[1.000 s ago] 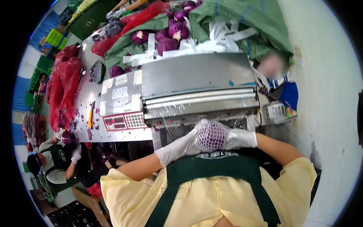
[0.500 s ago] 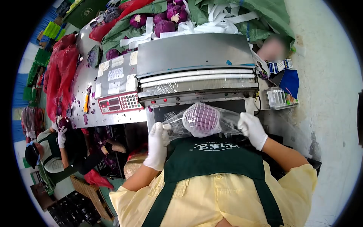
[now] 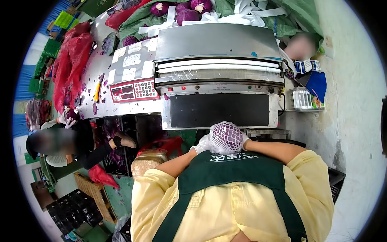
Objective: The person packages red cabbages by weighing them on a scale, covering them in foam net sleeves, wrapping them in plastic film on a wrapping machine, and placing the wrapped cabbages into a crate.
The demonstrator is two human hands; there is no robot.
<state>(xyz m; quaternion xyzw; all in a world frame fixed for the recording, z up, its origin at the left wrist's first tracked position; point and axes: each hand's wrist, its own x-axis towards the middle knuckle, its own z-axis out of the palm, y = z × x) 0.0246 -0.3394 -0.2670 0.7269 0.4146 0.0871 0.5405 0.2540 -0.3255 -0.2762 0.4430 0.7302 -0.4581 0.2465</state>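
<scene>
Purple cabbage, white net stretched around it, is held up between two white-gloved hands, just in front of the dark green apron; contact with the apron cannot be told. Left side is cupped by the left hand, right side by the right hand. Fingers mostly hidden behind the cabbage; whether they are spread or pressed together cannot be told.

Just beyond, the black plate of a steel wrapping machine is seen, its near edge partly covered by the cabbage. White rollers are set along the middle of the machine. Scale is placed to its left, orange-handled knife laid farther left on the table. Clear plastic box is seen on the right.

Loose cabbages and white strips are piled at the far side on a green sheet. Red net sacks are heaped at left. Near these, another cabbage is handled by a co-worker.
</scene>
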